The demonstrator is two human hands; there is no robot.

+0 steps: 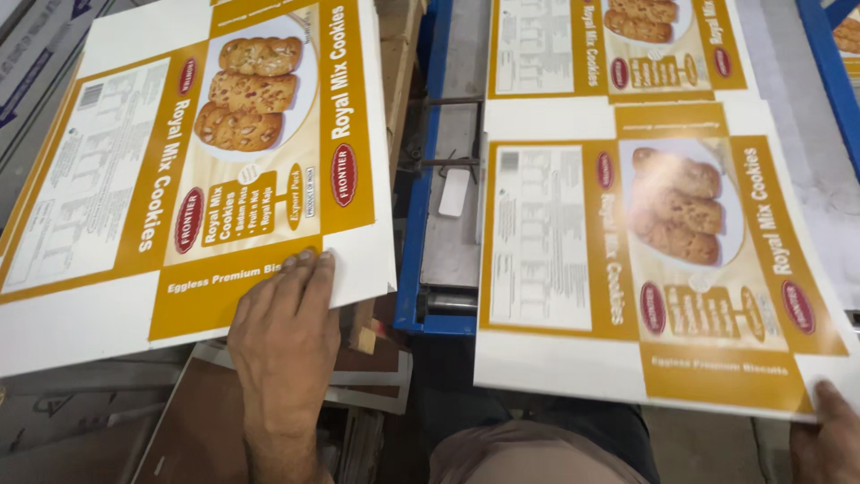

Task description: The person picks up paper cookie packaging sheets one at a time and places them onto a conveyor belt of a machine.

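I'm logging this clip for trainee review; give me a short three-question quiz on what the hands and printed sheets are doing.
1. True or false: the left hand grips the near edge of the left printed sheet.
2. Which corner of the right printed sheet does the right hand touch? A) far left B) near right C) far right
3. What colour is the metal frame between the sheets?

Key: 1 true; 2 B; 3 blue.

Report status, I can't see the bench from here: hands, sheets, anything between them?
Left hand grips the left printed sheet by its near edge. Right hand holds the right printed sheet at its corner. Blue metal frame between them.
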